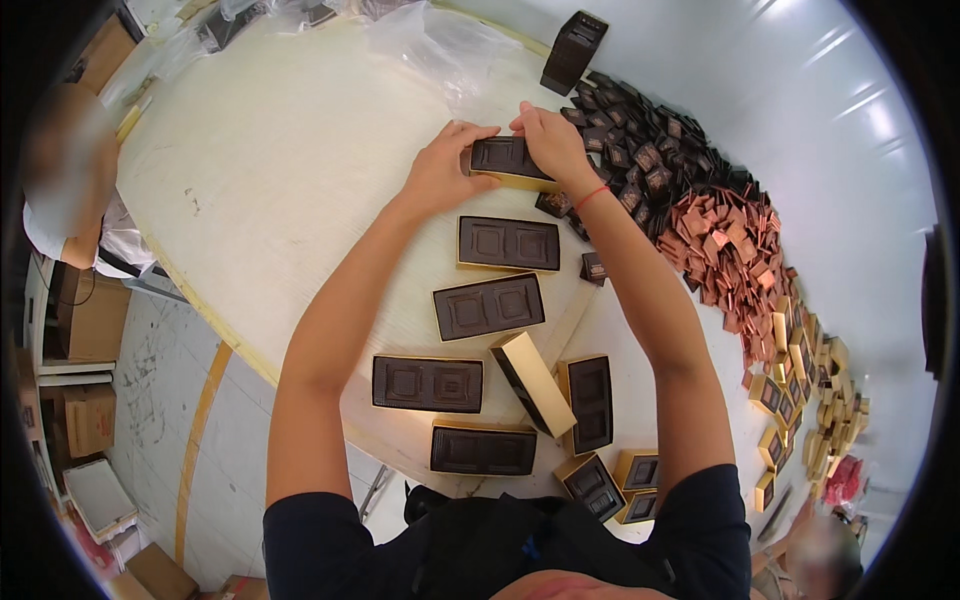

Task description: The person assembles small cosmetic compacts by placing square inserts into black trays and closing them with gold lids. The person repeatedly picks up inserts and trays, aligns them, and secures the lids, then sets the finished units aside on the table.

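A gold box with a dark brown two-well tray [497, 152] lies on the table in front of me. My left hand [445, 170] grips its left end, thumb on the near side and fingers at the far side. Over the right end of the same box is my right hand [552, 143], its fingers curled together; whatever they pinch is hidden. Nearer to me sit similar gold boxes with dark trays [508, 243], [489, 306], [427, 384]. Right beside my right hand spreads a heap of small dark square packets [640, 150].
Copper-coloured square packets [720, 240] pile up farther right, then small gold boxes [790, 370]. A gold box on its side [533, 383] leans among the near boxes. Dark trays [575, 52] stand stacked at the back. Clear plastic [430, 45] lies far left. Other people are at both sides.
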